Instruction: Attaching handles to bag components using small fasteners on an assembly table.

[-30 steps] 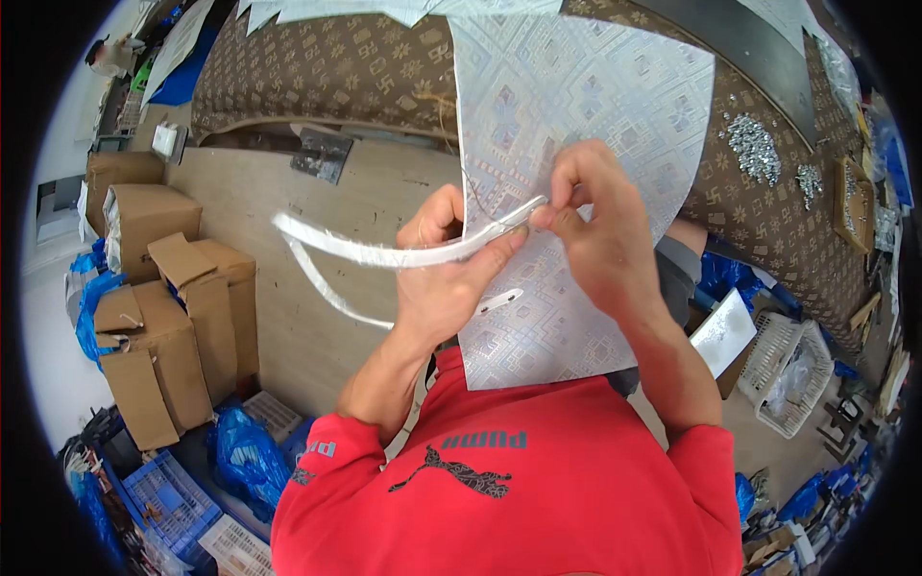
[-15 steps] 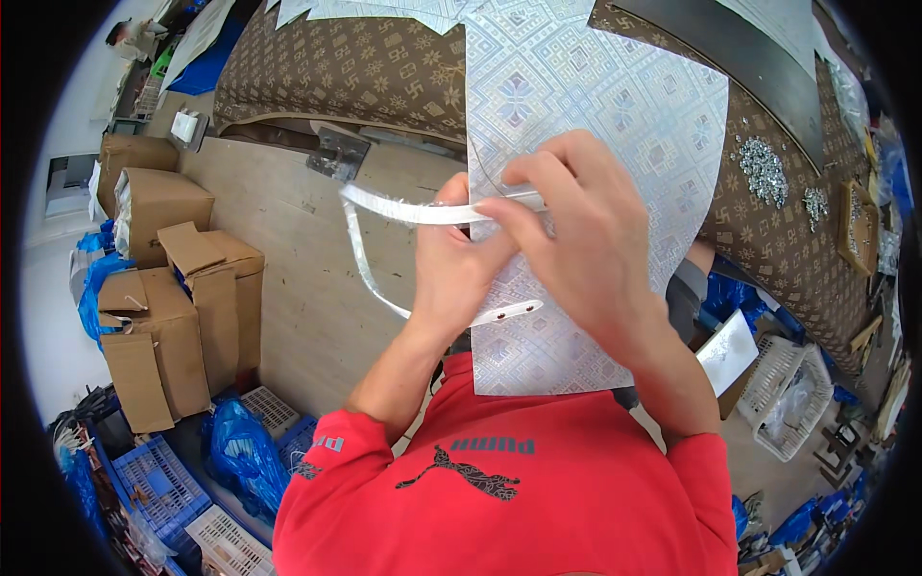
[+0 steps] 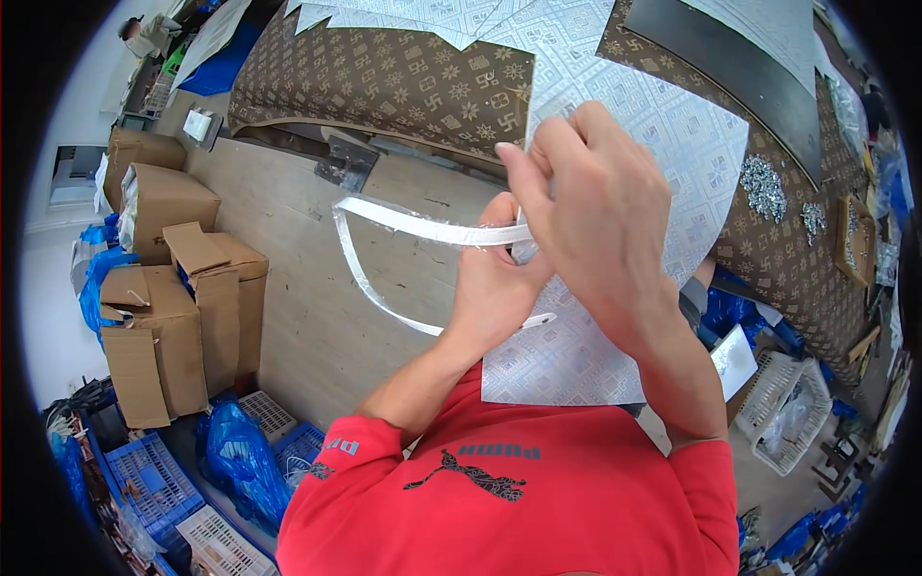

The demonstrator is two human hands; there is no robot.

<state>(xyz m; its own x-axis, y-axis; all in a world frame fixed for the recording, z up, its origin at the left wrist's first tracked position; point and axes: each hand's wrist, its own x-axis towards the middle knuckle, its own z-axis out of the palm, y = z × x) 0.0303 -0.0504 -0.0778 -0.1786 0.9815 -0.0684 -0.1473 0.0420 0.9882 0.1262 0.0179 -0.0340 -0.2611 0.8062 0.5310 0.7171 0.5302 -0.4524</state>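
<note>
A narrow white belt [image 3: 427, 228] hangs in a long loop to the left of my hands, with clear film along part of its upper run. My left hand [image 3: 495, 288] is closed round it, thumb and fingers gripping near the belt's right end. The belt's other end, with small holes, comes out below my left wrist. Just above and right of it, my right hand [image 3: 600, 211] is curled, its back toward me. What its fingers hold, if anything, is hidden. Under both hands a pale patterned sheet [image 3: 663, 144] stretches from the table over my lap.
A brown patterned cloth [image 3: 384, 86] covers the table ahead. Small shiny metal pieces [image 3: 764, 187] lie in a pile at right, near a wooden tray [image 3: 853, 235]. Cardboard boxes [image 3: 158, 336] stand at left; a white plastic basket [image 3: 783, 403] sits on the right.
My right hand has lifted away from the belt and turned, its fingers now curled. My left hand has shifted slightly right, still holding the belt. The view has moved a little.
</note>
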